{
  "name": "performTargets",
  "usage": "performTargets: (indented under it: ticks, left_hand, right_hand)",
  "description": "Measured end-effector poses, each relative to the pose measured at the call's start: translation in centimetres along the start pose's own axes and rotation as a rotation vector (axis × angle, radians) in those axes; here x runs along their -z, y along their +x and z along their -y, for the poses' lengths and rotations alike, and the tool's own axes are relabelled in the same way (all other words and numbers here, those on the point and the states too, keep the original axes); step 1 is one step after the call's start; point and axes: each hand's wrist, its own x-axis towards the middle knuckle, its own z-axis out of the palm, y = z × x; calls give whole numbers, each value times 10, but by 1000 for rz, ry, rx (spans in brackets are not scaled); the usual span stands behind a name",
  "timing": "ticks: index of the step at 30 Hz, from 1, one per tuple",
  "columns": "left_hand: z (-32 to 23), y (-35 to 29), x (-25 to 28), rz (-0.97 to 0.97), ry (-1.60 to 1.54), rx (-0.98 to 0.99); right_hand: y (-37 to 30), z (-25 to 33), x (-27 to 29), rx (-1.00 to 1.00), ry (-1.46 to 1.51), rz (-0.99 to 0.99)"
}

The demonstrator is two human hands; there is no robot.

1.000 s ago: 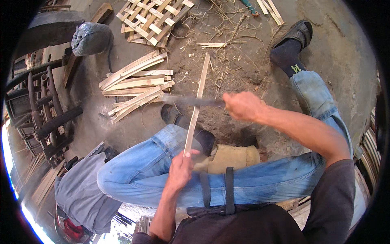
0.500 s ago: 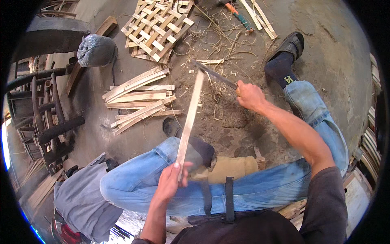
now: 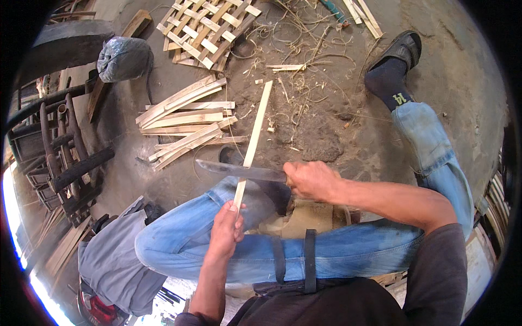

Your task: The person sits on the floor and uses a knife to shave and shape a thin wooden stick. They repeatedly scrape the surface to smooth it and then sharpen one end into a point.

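Note:
My left hand is closed around the lower end of a thin pale wooden strip, which points up and away from me. In my right hand is the handle of a long knife. Its dark blade lies crosswise over the strip, a little above my left hand. Whether the edge bites into the wood cannot be made out. Left of the strip, several split wooden slats lie in a loose pile on the ground. Beyond them rests a woven lattice of slats.
Thin shavings litter the ground ahead. A green-handled tool and two strips lie at the far edge. A dark wooden chair and a plastic-wrapped bundle stand left. Grey cloth lies beside my bent knee.
My right hand has drawn the knife toward me, from the strip's far tip down to its lower part. The strip stays in my left hand, and the view has shifted slightly.

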Motion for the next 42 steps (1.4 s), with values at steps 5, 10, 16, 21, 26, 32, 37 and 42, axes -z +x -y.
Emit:
performTargets:
  ticks: [5, 10, 16, 21, 26, 32, 37, 42]
  left_hand:
    - [-3, -6, -1, 3, -47, 51]
    - [-4, -5, 1, 9, -78, 54]
    - [-4, -5, 4, 32, -59, 55]
    - [-2, 20, -1, -23, 173, -12]
    - [-7, 52, -25, 61, 281, -124]
    - [4, 16, -10, 91, 337, -125]
    - [-8, 56, -36, 77, 303, -54]
    - [7, 67, -22, 86, 238, 42]
  right_hand:
    - [11, -30, 2, -108, -189, -32]
    - [6, -17, 9, -78, 65, 76]
    - [70, -111, 27, -458, -165, -75]
    - [54, -74, -2, -305, -112, -18]
    - [24, -44, -8, -136, -1, -94]
    - [31, -105, 63, -535, -193, -185]
    - [-6, -57, -6, -253, -71, -13]
    - [-29, -22, -16, -27, -10, 66]
